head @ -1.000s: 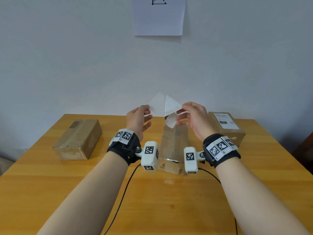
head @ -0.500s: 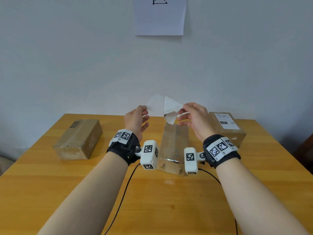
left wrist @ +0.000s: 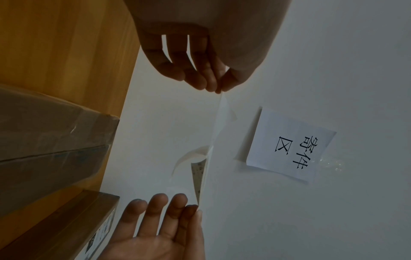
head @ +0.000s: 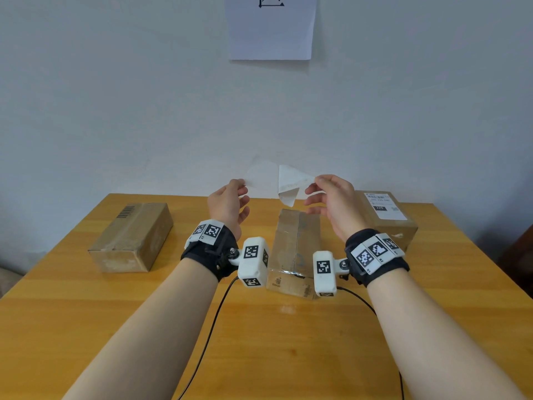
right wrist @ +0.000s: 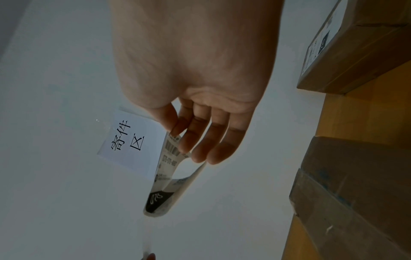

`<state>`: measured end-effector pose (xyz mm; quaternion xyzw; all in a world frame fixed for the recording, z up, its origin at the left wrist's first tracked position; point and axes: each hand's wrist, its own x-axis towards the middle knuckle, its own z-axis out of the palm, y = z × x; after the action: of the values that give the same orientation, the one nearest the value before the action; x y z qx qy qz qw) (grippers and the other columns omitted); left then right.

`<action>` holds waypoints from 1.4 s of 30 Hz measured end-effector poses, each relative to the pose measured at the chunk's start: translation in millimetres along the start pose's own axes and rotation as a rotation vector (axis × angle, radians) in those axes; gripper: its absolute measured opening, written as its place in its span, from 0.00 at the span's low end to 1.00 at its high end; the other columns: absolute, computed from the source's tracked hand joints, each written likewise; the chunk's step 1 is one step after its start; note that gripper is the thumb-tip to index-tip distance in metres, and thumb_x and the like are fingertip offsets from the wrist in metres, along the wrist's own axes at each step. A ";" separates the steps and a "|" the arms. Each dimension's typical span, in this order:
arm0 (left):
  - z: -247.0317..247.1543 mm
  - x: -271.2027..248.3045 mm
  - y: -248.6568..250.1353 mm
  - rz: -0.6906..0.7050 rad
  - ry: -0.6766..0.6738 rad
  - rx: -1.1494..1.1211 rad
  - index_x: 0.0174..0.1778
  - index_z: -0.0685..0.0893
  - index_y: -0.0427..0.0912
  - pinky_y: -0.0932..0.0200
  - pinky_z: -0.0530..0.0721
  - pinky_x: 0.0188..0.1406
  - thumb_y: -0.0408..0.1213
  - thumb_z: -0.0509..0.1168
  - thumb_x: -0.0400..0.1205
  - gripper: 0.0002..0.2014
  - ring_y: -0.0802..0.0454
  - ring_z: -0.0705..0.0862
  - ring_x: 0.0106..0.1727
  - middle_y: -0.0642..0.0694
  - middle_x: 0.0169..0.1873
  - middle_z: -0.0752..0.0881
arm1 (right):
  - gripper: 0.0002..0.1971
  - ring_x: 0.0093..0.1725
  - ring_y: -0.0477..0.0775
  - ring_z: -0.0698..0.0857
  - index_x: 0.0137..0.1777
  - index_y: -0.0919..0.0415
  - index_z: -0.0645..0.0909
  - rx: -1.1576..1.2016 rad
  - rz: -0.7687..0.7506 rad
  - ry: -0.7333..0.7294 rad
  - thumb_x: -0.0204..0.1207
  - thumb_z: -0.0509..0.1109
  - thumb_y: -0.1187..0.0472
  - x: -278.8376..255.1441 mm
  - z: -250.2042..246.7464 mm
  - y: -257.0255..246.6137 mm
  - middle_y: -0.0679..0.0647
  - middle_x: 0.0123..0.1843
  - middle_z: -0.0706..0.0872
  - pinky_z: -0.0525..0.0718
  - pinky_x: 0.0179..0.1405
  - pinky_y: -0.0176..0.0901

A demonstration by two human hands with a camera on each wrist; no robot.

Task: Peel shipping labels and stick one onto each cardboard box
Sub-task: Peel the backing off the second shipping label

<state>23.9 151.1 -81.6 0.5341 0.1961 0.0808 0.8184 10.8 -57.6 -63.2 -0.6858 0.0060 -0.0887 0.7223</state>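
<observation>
Both hands are raised above the wooden surface (head: pixel 274 342), in front of the white wall, and share one shipping label between them. The left hand (head: pixel 227 203) pinches the edge of the pale backing sheet (head: pixel 261 177) between thumb and forefinger, its other fingers loosely curled and touching nothing. The right hand (head: pixel 331 200) has its grip closed on a corner of the label (head: pixel 291 183), thumb against forefinger, the remaining fingers spread and relaxed. The label is partly peeled: it curls away from the backing in a fold, and the right wrist view shows its printed face (right wrist: pixel 169 158) with a barcode and a black block (the fine print is too small to read).

Directly below the hands lies the middle box (head: pixel 297 246), taped along its top and bare of any label. The left box (head: pixel 132 238) sits well apart toward the left edge, with a dark printed mark on its top. The right box (head: pixel 386 217) stands near the right hand's far side and carries a white label (head: pixel 385 206) on its top. A sheet of paper (head: pixel 271 27) with black characters hangs on the wall above.
</observation>
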 end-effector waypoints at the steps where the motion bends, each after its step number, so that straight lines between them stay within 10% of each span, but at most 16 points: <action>1: 0.1 0.1 -0.1 -0.001 0.003 -0.004 0.46 0.89 0.45 0.60 0.82 0.32 0.40 0.71 0.85 0.04 0.56 0.85 0.35 0.53 0.39 0.88 | 0.08 0.36 0.60 0.86 0.52 0.62 0.82 0.001 0.001 -0.001 0.91 0.62 0.65 -0.3 -0.4 -0.4 0.60 0.43 0.88 0.89 0.35 0.54; 34: -21.1 10.5 0.4 -0.055 0.143 -0.115 0.50 0.88 0.40 0.60 0.80 0.27 0.37 0.71 0.84 0.04 0.55 0.82 0.33 0.52 0.37 0.88 | 0.07 0.38 0.56 0.85 0.55 0.63 0.82 0.082 0.064 0.128 0.90 0.62 0.64 -0.1 -1.4 2.8 0.59 0.44 0.87 0.87 0.32 0.50; 42: -22.4 8.7 2.4 -0.098 0.180 -0.099 0.48 0.88 0.41 0.59 0.80 0.30 0.36 0.70 0.84 0.03 0.54 0.82 0.33 0.52 0.36 0.87 | 0.10 0.54 0.65 0.93 0.64 0.69 0.78 0.236 0.091 0.111 0.92 0.59 0.63 3.7 0.0 7.4 0.68 0.56 0.91 0.93 0.55 0.61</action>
<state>22.9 174.0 -89.4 0.4735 0.2906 0.0977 0.8257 15.3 -57.7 -70.2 -0.5890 0.0665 -0.0935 0.8000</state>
